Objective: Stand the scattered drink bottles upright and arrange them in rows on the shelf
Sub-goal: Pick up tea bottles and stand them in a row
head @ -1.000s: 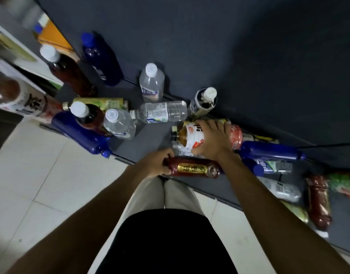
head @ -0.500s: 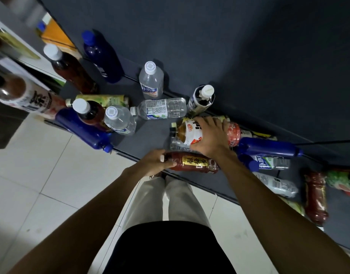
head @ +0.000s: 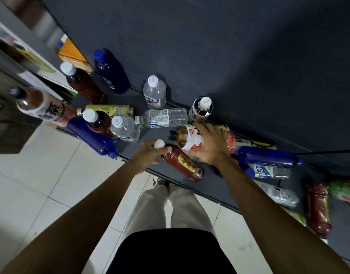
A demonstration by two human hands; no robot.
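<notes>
My left hand (head: pixel 150 152) grips the neck of a red drink bottle (head: pixel 182 163) with a white cap, tilting it up off the dark shelf (head: pixel 142 143). My right hand (head: pixel 209 145) grips an amber tea bottle (head: pixel 187 138) with a white and red label and a black cap, also raised at a slant. Upright bottles stand to the left: a blue one (head: pixel 110 74), a dark tea (head: pixel 81 84), a clear water (head: pixel 154 91), another dark tea (head: pixel 98 121) and a clear water (head: pixel 124 128). A clear bottle (head: pixel 164 118) lies on its side.
Several bottles lie flat at the right: a blue one (head: pixel 269 157), a clear one (head: pixel 277 192), a red one (head: pixel 318 210). A blue bottle (head: pixel 91 137) lies at the shelf's front edge. The dark back wall (head: pixel 229 56) rises behind. White floor tiles (head: pixel 41 184) lie below.
Both bottles have been tipped up from lying flat: the red bottle's white cap now points up in my left hand, and the amber bottle's neck has swung up and left.
</notes>
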